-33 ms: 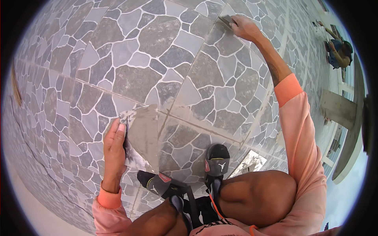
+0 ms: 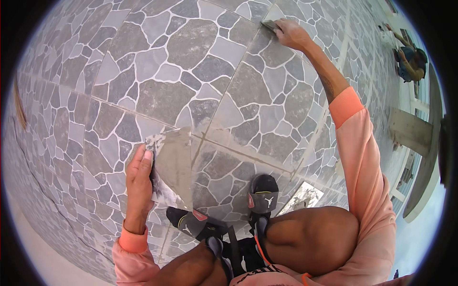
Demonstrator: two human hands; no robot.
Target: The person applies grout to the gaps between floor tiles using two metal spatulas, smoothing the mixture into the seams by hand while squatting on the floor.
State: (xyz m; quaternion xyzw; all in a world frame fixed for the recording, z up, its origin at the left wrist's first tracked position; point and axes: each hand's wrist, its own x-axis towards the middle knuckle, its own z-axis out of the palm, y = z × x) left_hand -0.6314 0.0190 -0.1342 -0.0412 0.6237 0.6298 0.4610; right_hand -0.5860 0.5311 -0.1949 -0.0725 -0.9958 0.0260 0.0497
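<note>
My left hand [image 2: 139, 174] grips a square metal plate [image 2: 169, 162] smeared with grey paste, held over the floor at the lower left. My right hand [image 2: 289, 34] is stretched toward the top, closed on a small dark flat scraper [image 2: 268, 25] at a joint between patterned grey tiles [image 2: 191, 43]. Grey residue [image 2: 224, 143] lies along joints below it. My feet in dark slides [image 2: 262, 195] are beneath my squatting knees.
A shiny metal plate [image 2: 300, 195] lies beside my right foot. At the far right another person [image 2: 408, 64] crouches by a white container [image 2: 384, 35], near a grey concrete structure [image 2: 410, 131]. A cord [image 2: 33, 176] runs along the left floor.
My right hand and its scraper have shifted slightly to the left. My left hand and the plate have hardly moved.
</note>
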